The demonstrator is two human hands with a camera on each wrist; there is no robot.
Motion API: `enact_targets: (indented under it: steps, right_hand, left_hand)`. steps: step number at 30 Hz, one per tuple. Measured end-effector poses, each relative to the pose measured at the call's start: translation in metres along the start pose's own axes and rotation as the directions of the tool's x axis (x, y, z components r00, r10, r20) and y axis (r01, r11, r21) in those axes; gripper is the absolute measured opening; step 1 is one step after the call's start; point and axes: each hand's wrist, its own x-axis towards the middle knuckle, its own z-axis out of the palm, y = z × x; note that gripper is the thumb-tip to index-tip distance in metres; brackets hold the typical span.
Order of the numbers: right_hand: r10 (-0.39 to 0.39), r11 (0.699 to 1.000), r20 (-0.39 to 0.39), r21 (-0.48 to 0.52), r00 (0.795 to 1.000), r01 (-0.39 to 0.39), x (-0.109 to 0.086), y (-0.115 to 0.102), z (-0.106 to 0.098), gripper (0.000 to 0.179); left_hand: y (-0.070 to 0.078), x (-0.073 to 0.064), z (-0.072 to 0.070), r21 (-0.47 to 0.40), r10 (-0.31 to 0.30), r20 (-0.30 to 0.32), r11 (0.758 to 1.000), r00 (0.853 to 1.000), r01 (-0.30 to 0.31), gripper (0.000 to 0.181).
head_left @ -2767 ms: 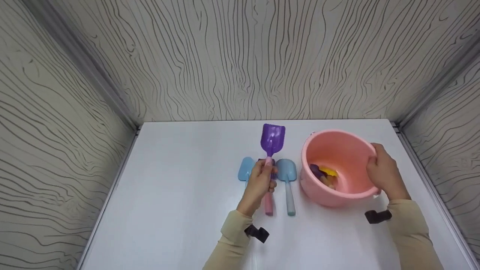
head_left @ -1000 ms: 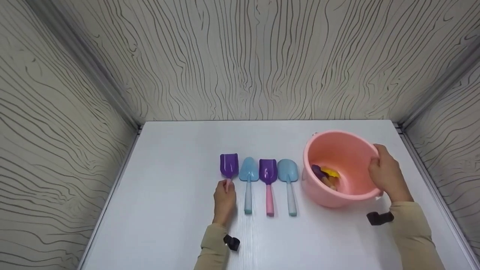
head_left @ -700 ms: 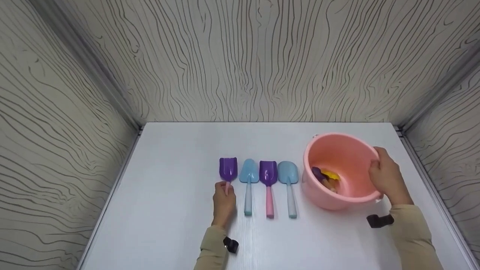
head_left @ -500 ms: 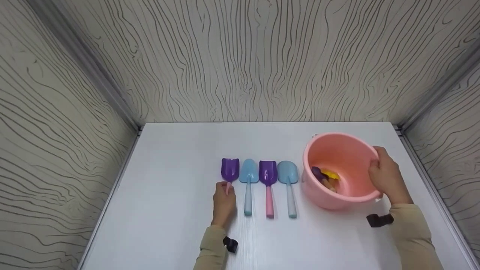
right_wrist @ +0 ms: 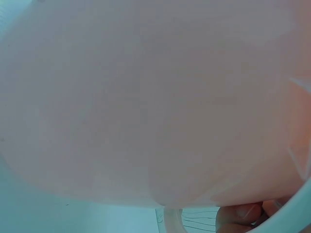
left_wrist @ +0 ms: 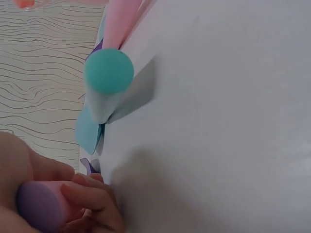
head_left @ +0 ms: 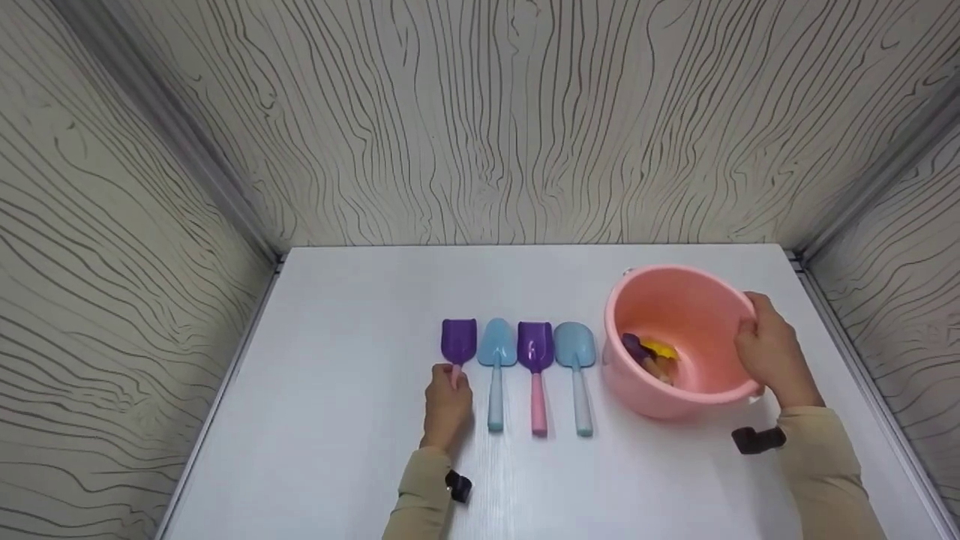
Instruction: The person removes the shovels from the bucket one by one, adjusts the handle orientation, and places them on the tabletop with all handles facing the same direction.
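My left hand (head_left: 448, 409) grips the pink handle of a purple toy shovel (head_left: 459, 341) at the left end of a row. In the left wrist view, fingers curl around that handle (left_wrist: 41, 206), whose purple butt end faces the camera. To its right lie a light blue shovel (head_left: 497, 345), a second purple shovel with a pink handle (head_left: 538, 401) and another light blue shovel (head_left: 575, 345), blades pointing away. My right hand (head_left: 772, 345) holds the rim of a pink bucket (head_left: 645, 401), tilted with its mouth toward the head camera. The bucket wall (right_wrist: 146, 107) fills the right wrist view.
Inside the bucket lie a purple-and-tan item (head_left: 645, 356) and a yellow item (head_left: 661, 349), partly overlapping. The white table (head_left: 337, 360) is enclosed by wood-patterned panels (head_left: 480, 127) at the back and both sides.
My left hand has brought the purple shovel from above the row down to its left end, then nudged it slightly. My right hand has stayed on the bucket rim.
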Motion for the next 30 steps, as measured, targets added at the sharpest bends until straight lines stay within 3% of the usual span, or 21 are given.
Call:
enact_targets:
  steps: [9,17,30]
  right_hand:
    - [-0.007,1.0,-0.002,-0.002,1.0,0.007,0.0008,0.0006,0.0001,0.049]
    - [-0.03,0.999,-0.02,-0.032,0.999,0.029,0.0015,0.0026,0.0,0.048]
    - [0.005,1.0,0.005,-0.014,1.0,-0.004,0.0011,0.0007,-0.0012,0.049]
  left_hand:
    - [-0.0011,-0.0049,-0.0024,0.165,0.016,-0.027,0.986,1.0,-0.011,0.032]
    - [-0.0051,-0.007,0.0,0.249,0.136,-0.084,0.962,0.987,-0.111,0.026]
    - [-0.007,-0.0091,0.0042,0.277,0.104,-0.079,0.958,0.991,-0.078,0.033]
